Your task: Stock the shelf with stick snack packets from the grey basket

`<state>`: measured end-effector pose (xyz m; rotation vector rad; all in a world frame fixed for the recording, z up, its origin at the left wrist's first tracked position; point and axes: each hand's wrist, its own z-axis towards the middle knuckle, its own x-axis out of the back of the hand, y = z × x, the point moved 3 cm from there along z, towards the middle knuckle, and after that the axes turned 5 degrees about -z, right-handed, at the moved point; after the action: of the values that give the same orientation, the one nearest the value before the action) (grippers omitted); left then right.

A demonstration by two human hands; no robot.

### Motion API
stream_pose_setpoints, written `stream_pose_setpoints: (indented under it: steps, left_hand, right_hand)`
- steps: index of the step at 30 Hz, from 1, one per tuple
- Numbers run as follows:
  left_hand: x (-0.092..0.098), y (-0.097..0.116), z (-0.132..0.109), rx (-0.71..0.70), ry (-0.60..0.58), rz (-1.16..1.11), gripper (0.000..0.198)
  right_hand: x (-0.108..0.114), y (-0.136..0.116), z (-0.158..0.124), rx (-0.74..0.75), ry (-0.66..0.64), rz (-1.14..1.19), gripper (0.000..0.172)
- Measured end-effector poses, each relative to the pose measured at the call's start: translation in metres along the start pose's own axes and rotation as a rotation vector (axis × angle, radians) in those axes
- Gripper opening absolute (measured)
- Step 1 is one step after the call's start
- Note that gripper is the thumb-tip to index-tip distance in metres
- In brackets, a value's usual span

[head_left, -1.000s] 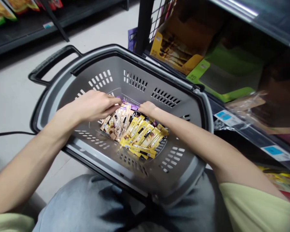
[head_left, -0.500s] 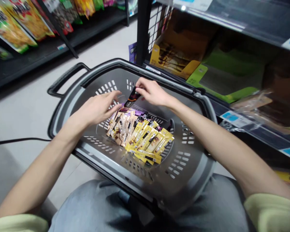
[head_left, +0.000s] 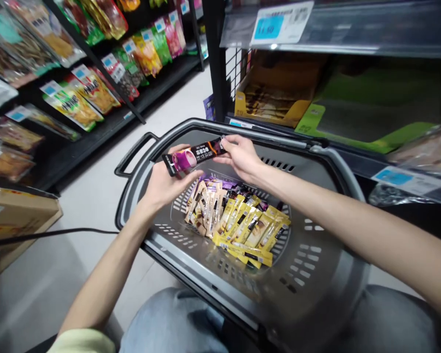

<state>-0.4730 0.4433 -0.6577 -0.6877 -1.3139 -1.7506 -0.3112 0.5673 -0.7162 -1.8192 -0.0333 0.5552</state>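
My right hand [head_left: 241, 156] pinches the right end of a black stick sachet [head_left: 205, 152] with a purple cup picture, held above the basket. The sachet's left end lies across my left hand [head_left: 166, 184]. The left thumb stretches out below it and the fingers are partly hidden behind it. Beneath both hands is a grey shopping basket [head_left: 213, 289] with slotted walls. On its floor lie beige sachets [head_left: 208, 206], yellow sachets [head_left: 248, 225] and some purple sachets [head_left: 224, 183], side by side in groups.
A black basket handle [head_left: 134, 152] sticks out at the left. Shelving at the right holds a yellow display box [head_left: 297, 113] and a green display box [head_left: 312, 115]. Bagged snacks [head_left: 75, 105] fill the left shelves. A cardboard box [head_left: 18, 220] stands on the floor, and a black cord [head_left: 77, 230] runs to the basket.
The black sachet has come up and turned from steeply tilted to nearly level, its printed face showing. My left hand now reaches around its left end. The view has shifted, showing more left shelving.
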Motion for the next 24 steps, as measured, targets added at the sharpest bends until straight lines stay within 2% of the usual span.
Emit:
stream_pose_setpoints:
  steps: [3, 5, 9, 11, 15, 17, 20, 24]
  left_hand:
    - [0.006, -0.001, -0.002, 0.110, 0.200, -0.110, 0.066]
    - [0.007, -0.003, -0.002, 0.180, 0.260, -0.181, 0.060]
    - [0.003, -0.011, 0.001, 0.212, 0.198, -0.300, 0.046]
    - [0.001, -0.015, 0.002, 0.226, 0.163, -0.351, 0.045]
    - [0.002, -0.017, 0.005, 0.257, 0.173, -0.404, 0.049]
    - [0.002, -0.014, 0.005, 0.264, 0.113, -0.426, 0.046]
    - [-0.002, -0.008, 0.005, 0.307, -0.095, -0.527, 0.044]
    - [-0.008, -0.005, 0.001, 0.353, -0.308, -0.610, 0.042]
  right_hand:
    - [-0.004, -0.002, -0.004, -0.002, -0.020, 0.087, 0.008]
    - [-0.005, -0.008, -0.005, 0.069, -0.076, 0.115, 0.016]
    - [-0.002, -0.014, -0.004, 0.184, -0.150, 0.121, 0.047]
    - [0.000, -0.014, -0.003, 0.209, -0.121, 0.100, 0.051]
    - [0.001, -0.013, -0.001, 0.219, -0.058, 0.036, 0.047]
    - [0.001, -0.014, -0.001, 0.208, -0.064, 0.043, 0.042]
    - [-0.002, -0.013, -0.003, 0.161, -0.132, 0.101, 0.031]
    - [-0.009, -0.006, -0.012, 0.072, -0.293, 0.018, 0.033]
